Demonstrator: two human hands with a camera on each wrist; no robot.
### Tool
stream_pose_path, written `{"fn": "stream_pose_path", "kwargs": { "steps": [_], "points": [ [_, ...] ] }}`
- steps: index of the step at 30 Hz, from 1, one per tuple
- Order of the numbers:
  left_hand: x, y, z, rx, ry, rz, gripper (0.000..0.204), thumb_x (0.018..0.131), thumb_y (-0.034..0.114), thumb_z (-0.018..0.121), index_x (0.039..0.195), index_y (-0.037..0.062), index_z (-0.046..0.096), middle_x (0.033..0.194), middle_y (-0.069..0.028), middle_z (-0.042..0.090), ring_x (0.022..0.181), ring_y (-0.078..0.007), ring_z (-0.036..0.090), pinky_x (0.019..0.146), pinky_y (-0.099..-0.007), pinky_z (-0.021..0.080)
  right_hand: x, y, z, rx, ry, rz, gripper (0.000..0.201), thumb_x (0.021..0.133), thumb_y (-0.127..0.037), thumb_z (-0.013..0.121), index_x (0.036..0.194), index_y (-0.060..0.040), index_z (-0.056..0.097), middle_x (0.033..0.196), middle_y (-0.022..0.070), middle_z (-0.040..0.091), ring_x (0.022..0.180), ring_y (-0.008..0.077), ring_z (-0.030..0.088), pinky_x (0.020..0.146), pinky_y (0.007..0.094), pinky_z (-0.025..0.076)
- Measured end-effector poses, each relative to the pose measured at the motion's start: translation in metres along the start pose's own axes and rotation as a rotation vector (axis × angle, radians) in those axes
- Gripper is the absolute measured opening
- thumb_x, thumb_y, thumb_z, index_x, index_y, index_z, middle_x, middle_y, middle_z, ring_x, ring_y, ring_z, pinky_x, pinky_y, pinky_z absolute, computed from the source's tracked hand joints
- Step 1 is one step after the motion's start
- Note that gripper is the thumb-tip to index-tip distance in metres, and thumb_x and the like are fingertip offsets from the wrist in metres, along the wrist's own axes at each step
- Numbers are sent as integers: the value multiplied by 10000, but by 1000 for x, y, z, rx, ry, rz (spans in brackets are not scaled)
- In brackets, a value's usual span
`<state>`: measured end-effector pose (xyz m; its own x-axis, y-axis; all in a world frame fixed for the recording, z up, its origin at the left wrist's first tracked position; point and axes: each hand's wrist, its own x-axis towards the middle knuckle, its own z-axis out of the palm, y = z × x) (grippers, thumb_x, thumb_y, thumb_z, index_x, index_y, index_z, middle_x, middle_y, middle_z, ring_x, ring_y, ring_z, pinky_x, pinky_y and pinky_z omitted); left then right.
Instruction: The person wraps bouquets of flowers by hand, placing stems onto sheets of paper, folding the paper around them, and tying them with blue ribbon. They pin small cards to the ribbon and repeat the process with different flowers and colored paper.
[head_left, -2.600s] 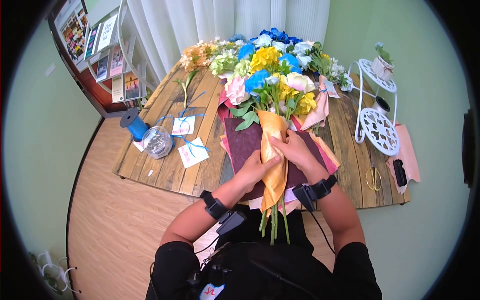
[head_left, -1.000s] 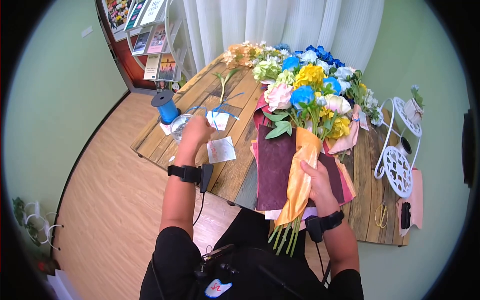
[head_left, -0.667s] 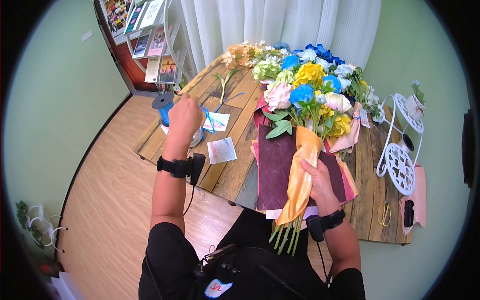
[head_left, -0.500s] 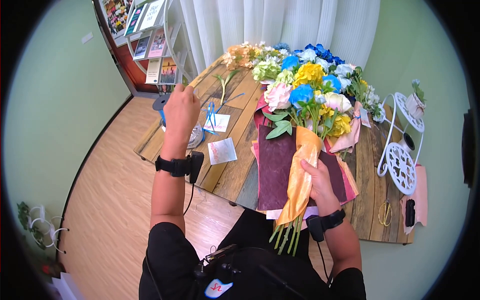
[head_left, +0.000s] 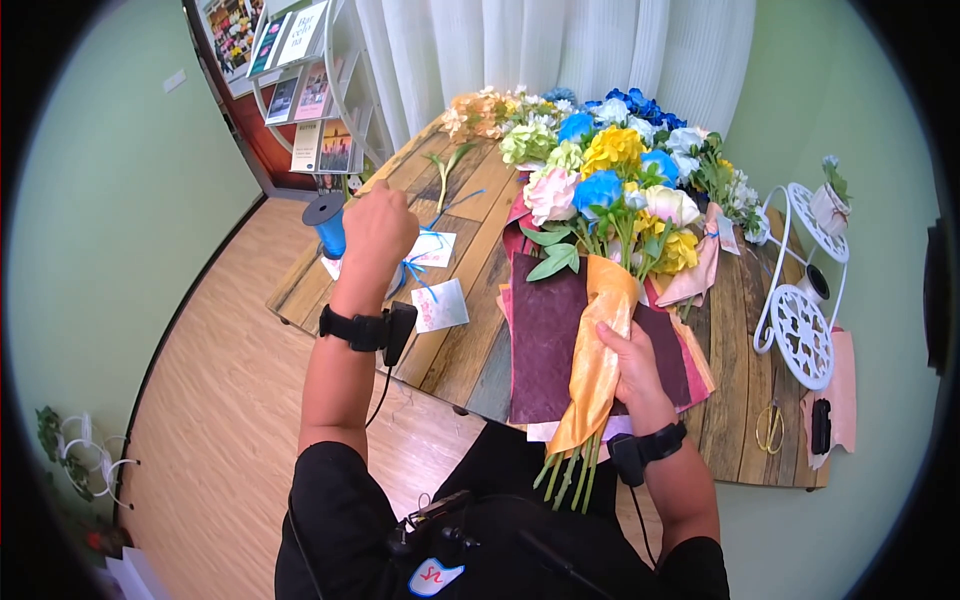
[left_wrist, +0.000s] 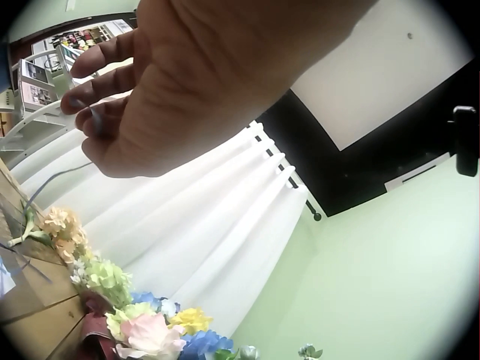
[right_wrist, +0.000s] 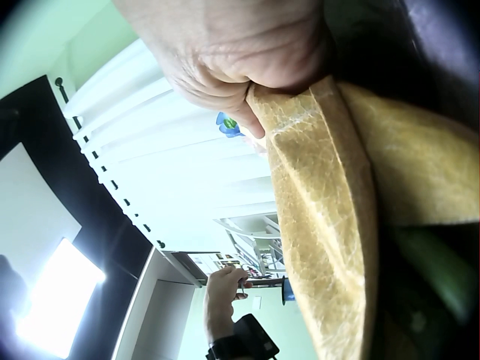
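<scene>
My left hand (head_left: 375,235) is raised over the left part of the table, pinching a thin blue ribbon (head_left: 412,268) between thumb and curled fingers. In the left wrist view a strand of that ribbon (left_wrist: 56,178) trails down from the thumb. My right hand (head_left: 632,362) grips the stems of a flower bouquet (head_left: 600,190) through a yellow-orange paper wrap (head_left: 598,345), thumb across the front. Yellow, blue, pink and white blooms fan out above the wrap. Cut stems (head_left: 570,478) stick out below it. The fingers behind the wrap are hidden.
A blue ribbon spool (head_left: 328,228) stands at the table's left. Small white cards (head_left: 440,305) lie beside it. Dark purple sheets (head_left: 545,330) lie under the bouquet. On the right are a white metal stand (head_left: 800,335), gold scissors (head_left: 769,427) and a black stapler-like object (head_left: 820,427).
My left hand left the wrapped stems, reached left to the ribbon by the cards, lifted it, and has just shifted slightly right. My right hand keeps its grip on the bouquet.
</scene>
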<state>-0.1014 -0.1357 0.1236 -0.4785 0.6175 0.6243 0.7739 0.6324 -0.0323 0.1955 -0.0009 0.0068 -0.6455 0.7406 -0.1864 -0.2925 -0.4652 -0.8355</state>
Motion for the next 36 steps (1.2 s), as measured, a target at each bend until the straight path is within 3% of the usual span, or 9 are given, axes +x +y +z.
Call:
{"fn": "stream_pose_path", "kwargs": {
  "steps": [6,8,11,19,23,25,27,31,36],
  "points": [
    [7,15,-17,-426,115,-56,166,739,93,533,624,-22,499,814,-126,575,686,-274,613,579,-356,484,0,0,0,8,-20,-4,336,812,-54,622,1101,-7,458,958,87,575,815,180,598,709,327,514],
    [9,19,-13,-1142,25,-176,178,773,76,507,616,0,473,879,-118,592,701,-204,626,536,-297,488,-1,0,-2,19,-26,-9,337,812,-54,622,1102,-7,457,957,88,576,813,179,599,707,327,516],
    [5,36,-23,-1657,-204,-250,168,792,60,497,628,28,478,943,-105,576,724,-162,621,506,-259,485,-2,-1,1,34,-33,-21,320,817,-58,612,1098,-5,467,935,90,585,785,183,609,690,322,521],
    [-34,92,-2,-975,-202,82,160,670,53,580,566,-35,495,714,-129,462,737,-219,523,634,-318,417,-4,-3,2,59,-38,-39,299,823,-61,603,1093,-6,488,915,83,597,761,176,617,676,307,523],
    [-52,109,14,-1224,-312,183,150,678,23,582,560,-13,497,914,-99,539,787,-180,523,637,-279,423,-3,-3,0,80,-65,-22,316,818,-58,614,1096,-19,468,941,78,584,793,171,606,694,318,520],
    [-57,116,20,-1243,-470,163,139,713,35,555,585,-9,526,960,-118,587,803,-172,570,661,-259,457,-4,-4,0,81,-68,-23,315,819,-61,615,1095,-21,469,940,77,583,795,169,605,694,315,519],
    [-64,130,27,-1591,-896,-205,130,758,42,510,654,-17,560,905,-124,617,776,-168,603,686,-258,492,-3,-4,-1,92,-82,-19,313,821,-66,613,1097,-24,470,944,75,582,802,167,603,699,311,516],
    [-81,149,57,-1745,-1041,-393,148,828,60,474,763,-22,578,849,-108,627,777,-168,619,712,-274,510,-4,-4,0,96,-79,-35,310,823,-66,611,1097,-27,472,946,75,581,813,167,601,704,309,515],
    [-94,169,55,-1854,-1171,-477,276,892,329,531,924,55,545,853,-44,571,786,-116,574,728,-252,489,-4,-3,1,92,-81,-72,342,826,-75,611,1124,-34,447,964,78,577,823,170,601,706,311,516]
  ]
}}
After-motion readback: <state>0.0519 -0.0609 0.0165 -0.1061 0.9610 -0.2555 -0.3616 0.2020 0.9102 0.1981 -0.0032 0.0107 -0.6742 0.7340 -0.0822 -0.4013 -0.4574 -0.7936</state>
